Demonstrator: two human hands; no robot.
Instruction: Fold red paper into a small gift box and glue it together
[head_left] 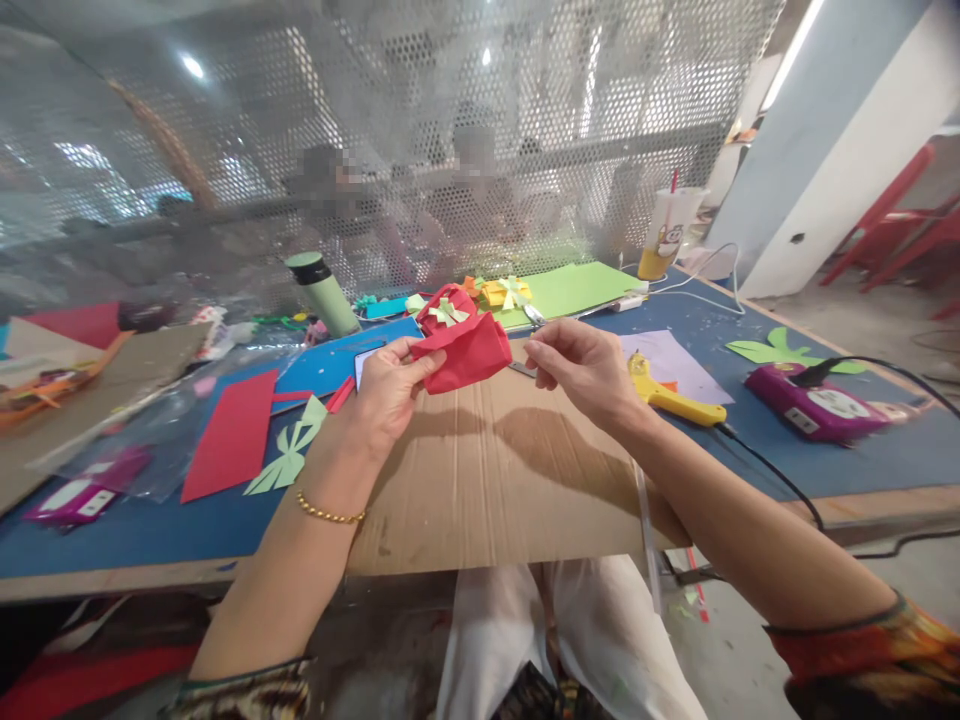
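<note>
Pinched between the thumb and fingers of my left hand (394, 388) is a folded red foam piece (469, 358), held above a brown cardboard sheet (465, 490). Just right of it, apart from it, my right hand (574, 368) has its fingers pressed together; what they hold, if anything, is too small to make out. Behind the red piece lie a red item with a pale green bow (448, 312) and a yellow one with a similar bow (512, 292). A yellow glue gun (686, 402) rests right of my right hand.
A green bottle (326, 295) stands at the back left, a plastic cup with a straw (666, 235) at the back right. Purple power sockets (817, 405) with a black cable sit on the right. Red foam (231, 435) and green cutouts (289, 455) lie left.
</note>
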